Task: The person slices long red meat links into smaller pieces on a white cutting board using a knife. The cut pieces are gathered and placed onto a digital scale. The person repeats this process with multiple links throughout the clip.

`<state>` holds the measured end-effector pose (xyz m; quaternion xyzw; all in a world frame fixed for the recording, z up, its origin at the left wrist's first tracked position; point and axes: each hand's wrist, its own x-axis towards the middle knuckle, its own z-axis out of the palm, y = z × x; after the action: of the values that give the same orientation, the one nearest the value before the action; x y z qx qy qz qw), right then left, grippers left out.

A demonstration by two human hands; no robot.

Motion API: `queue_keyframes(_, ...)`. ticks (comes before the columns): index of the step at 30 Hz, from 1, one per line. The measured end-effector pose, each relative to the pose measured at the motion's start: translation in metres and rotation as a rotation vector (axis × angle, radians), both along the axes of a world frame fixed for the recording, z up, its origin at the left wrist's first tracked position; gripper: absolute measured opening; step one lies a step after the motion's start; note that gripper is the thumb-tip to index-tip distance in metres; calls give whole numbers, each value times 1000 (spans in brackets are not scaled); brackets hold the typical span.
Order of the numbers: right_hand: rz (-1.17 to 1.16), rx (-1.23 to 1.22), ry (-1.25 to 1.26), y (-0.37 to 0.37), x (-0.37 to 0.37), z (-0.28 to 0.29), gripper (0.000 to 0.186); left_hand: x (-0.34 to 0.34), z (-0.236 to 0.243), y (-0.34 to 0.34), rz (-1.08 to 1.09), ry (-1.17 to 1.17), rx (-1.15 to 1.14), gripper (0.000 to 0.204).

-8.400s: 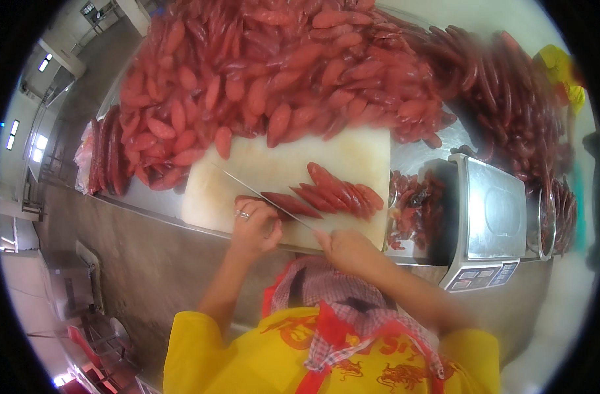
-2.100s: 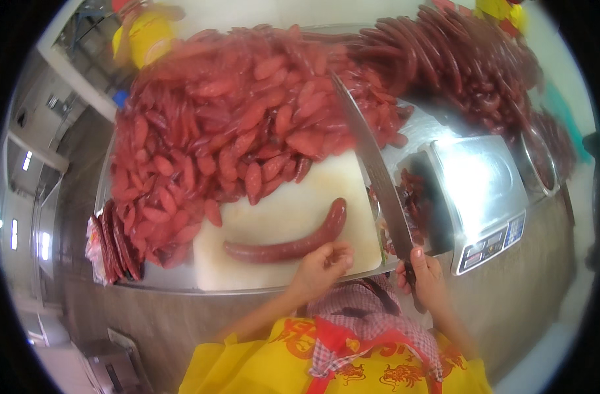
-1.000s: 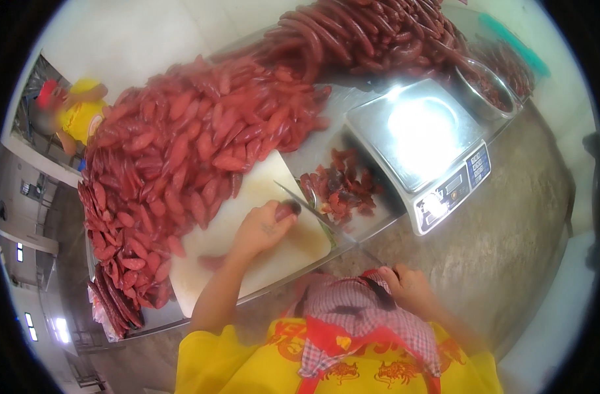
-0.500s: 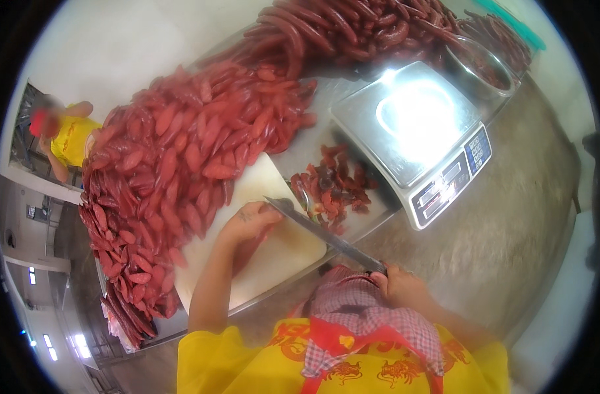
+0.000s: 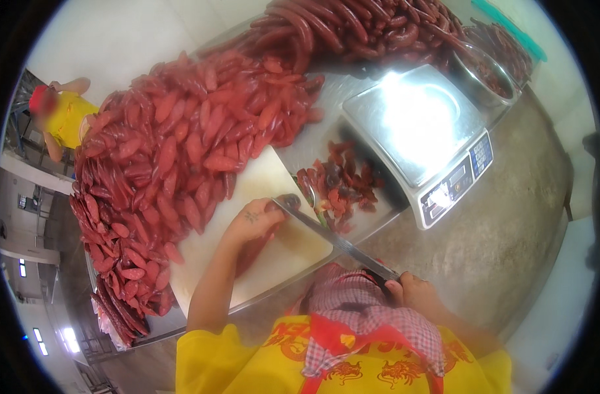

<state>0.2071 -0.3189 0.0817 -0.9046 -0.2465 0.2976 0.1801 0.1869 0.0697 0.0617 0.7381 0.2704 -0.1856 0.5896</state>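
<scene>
My left hand (image 5: 253, 222) is closed around a dark red sausage (image 5: 251, 255) above the white cutting board (image 5: 293, 253). The sausage's dark end pokes out past my fingers, and part of its length is hidden by the hand. My right hand (image 5: 415, 291) grips the handle of a long knife (image 5: 342, 244). Its blade slants up and left over the board's right edge, with the tip by the sausage's end, close to my left fingers. I cannot tell whether the edge is cutting in. A big pile of slant-cut sausage pieces (image 5: 175, 144) borders the board's left and far sides.
Dark trimmings (image 5: 339, 187) lie right of the board. Beyond them stands a digital scale (image 5: 415, 125) near the table edge. Whole sausages (image 5: 352, 29) are heaped at the back, beside a metal bowl (image 5: 482, 75). Another person (image 5: 67, 118) in yellow is at far left.
The view has shifted slightly. Both hands keep their grips on the sausage and knife; a little more of the sausage's dark end shows beside the blade.
</scene>
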Motion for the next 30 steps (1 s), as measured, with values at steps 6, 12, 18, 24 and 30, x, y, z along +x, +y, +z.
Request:
queue_keyframes(6,-30,-9,25,3,-10,-5,57,-7,2,-27,77,-9,213,34)
queue_keyframes(12,-83,104,32,35,-12,-30,60,-13,3,-72,79,-155,490,40)
queue_keyframes(18,-101,92,94,27,-17,-31,61,-14,10,-89,106,-163,579,37)
queue_keyframes(24,-122,47,31,33,-15,-25,62,-13,10,-98,107,-176,623,38)
queue_keyframes(30,-116,81,49,56,3,-15,61,-13,10,-95,94,-149,664,39)
